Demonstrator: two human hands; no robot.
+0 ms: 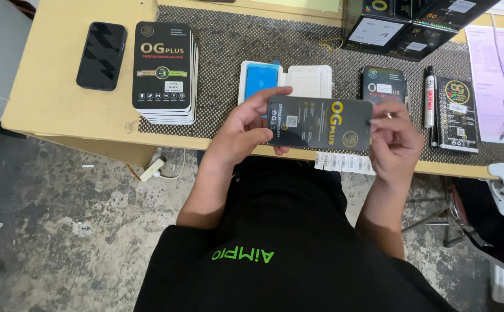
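Both hands hold a flat black packet [320, 123] level in the middle of the frame, just above the near edge of the surface [61, 98]. The left hand [246, 130] grips the packet's left end, thumb on top and fingers curled closed underneath. The right hand [396, 141] pinches the right end, its fingers closed on that short edge.

Behind the packet, on a dark mesh mat [229, 58], lies an open white tray with a blue insert [261, 81]; the packet's far edge overlaps it in view. In the upper left of the frame a stack of black packets [164, 72] stands on the mat's left edge, and further left a dark phone [101, 56] lies on bare wood, well apart from the hands. To the right of the packet lie another black packet [383, 85], a marker pen [429, 104] and a slim black box [458, 114], near the right hand. Black boxes [413, 26] sit at the upper right.

A strip of white labels [344, 162] hangs over the near edge of the surface, just below the packet. The open room is the strip of mat between the stack and the tray, and the bare wood at the far left. Below the edge are the person's black shirt [286, 248] and the concrete floor [61, 231]
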